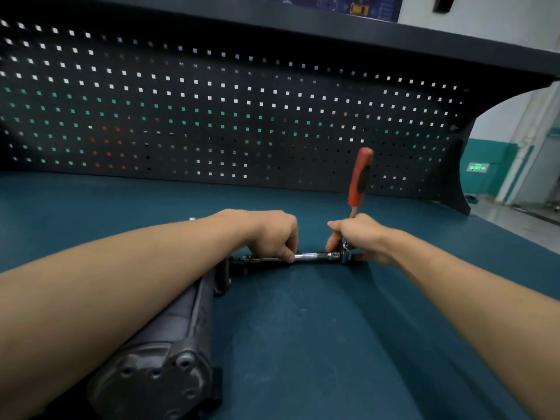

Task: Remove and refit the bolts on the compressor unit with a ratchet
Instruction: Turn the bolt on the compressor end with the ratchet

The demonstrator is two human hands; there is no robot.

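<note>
A dark grey compressor unit (169,353) lies lengthwise on the teal bench, its near end cap showing several bolt holes. A chrome extension bar (315,256) runs level from the unit's far end to the right. My left hand (272,234) pinches that bar near its left part, with my forearm lying over the unit. The ratchet stands upright at the bar's right end, its red and black handle (360,177) pointing up. My right hand (360,237) grips the ratchet head, which is mostly hidden by my fingers.
The teal bench top (303,328) spreads around the unit. A black pegboard (212,116) closes the back, under a dark shelf. A small metal part (192,219) lies behind my left forearm. The bench's right edge opens onto a workshop floor.
</note>
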